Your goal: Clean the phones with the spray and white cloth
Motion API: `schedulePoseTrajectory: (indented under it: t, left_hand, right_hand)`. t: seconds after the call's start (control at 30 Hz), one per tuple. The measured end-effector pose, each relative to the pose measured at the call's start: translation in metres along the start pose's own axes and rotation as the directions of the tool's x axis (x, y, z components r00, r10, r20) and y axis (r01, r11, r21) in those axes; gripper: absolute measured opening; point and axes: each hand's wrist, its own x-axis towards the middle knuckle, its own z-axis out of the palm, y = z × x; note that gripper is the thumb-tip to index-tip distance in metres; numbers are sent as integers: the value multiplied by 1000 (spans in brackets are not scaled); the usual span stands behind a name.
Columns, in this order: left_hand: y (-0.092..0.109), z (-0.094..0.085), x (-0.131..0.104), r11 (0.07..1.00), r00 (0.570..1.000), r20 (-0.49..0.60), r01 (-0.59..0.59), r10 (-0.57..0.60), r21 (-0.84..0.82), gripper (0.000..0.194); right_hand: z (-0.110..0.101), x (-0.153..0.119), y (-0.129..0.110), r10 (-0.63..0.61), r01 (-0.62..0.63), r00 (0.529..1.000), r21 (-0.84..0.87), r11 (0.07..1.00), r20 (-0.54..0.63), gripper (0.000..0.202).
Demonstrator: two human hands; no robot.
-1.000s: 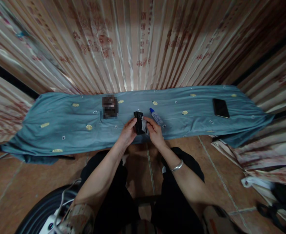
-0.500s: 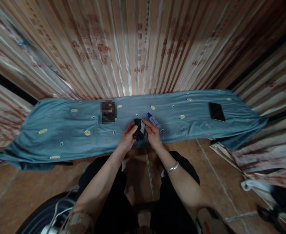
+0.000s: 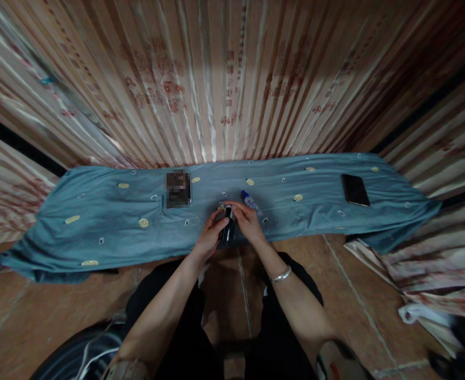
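Observation:
Between my hands, over the near edge of the blue cloth, is a small glossy black object [image 3: 227, 228]. My left hand [image 3: 211, 231] is wrapped round its left side, thumb on top. At its upper end, the fingers of my right hand [image 3: 247, 219] are pinched together at a light-coloured part. The fingertips hide much of this part. Just beyond my right hand lies a clear tube with a blue cap [image 3: 250, 201]. What exactly the black object is cannot be made out.
The patterned blue cloth [image 3: 109, 211] covers a long narrow table. A blurred dark square item [image 3: 178, 190] lies left of centre and a black phone-like slab [image 3: 355, 190] at the right. Pleated curtains [image 3: 224, 79] hang behind and at both sides. A round black object [image 3: 69, 353] stands on the floor at lower left.
The black object now points lengthwise toward me, its glossy side showing. My right fingers have shifted to its upper end. The whole view has moved slightly.

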Motion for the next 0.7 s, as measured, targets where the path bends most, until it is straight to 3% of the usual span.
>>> schedulePoseTrajectory:
  t: [0.27,0.47,0.7]
  left_hand:
    - [-13,-1,12,995,995,-6,-100,100,16,51]
    - [-15,7,15,1000,997,-82,-13,11,-22,52]
    - [-5,14,19,997,994,-106,20,-28,-73,49]
  right_hand:
    - [-1,-8,-9,-19,18,1000,145,989,4,21]
    - [-13,-7,-4,176,-91,963,365,927,-206,18]
    - [-11,-5,8,334,-160,905,517,841,-264,22]
